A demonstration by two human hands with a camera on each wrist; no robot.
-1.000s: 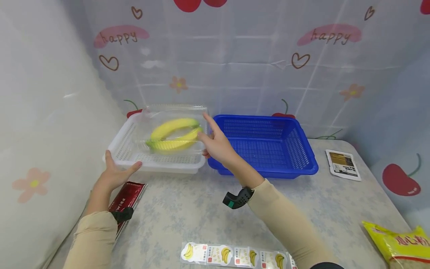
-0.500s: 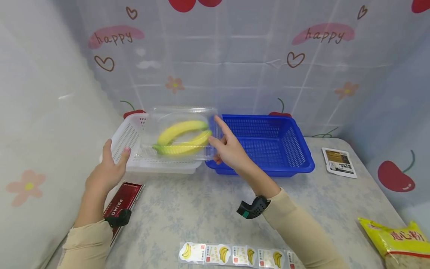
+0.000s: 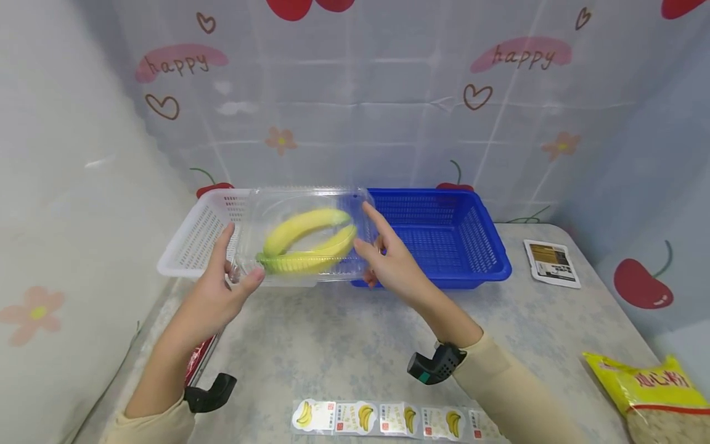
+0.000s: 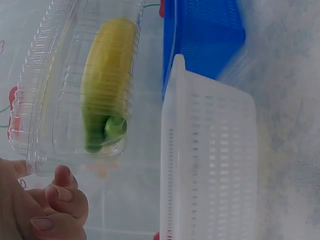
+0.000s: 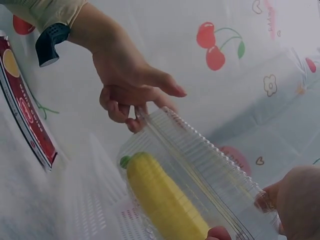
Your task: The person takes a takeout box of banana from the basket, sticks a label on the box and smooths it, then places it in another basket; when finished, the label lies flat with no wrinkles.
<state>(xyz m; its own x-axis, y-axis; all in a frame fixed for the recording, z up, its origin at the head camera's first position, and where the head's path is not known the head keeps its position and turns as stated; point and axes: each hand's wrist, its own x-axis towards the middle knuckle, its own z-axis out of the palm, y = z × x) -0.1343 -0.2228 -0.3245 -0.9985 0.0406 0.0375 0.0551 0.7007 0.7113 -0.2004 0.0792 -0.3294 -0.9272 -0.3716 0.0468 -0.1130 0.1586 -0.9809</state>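
Head view: left forearm [image 3: 161,367] hides most of the red packet [image 3: 198,359] from me; right sleeve [image 3: 516,388] covers one end of the sticker strip [image 3: 363,419]; yellow bag [image 3: 660,394] cropped. I can't read print on the white packet [image 3: 551,263]. Right wrist view cuts off right hand [image 5: 305,202], clear container [image 5: 210,175].

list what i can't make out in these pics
Banana: lower end cut off by the bottom edge, right wrist view.
Red packet: mostly hidden by the left forearm, head view.
Sticker strip: right end hidden by the right sleeve, head view.
Yellow bag: cut off at the bottom right, head view.
White packet: print too small to read, head view.
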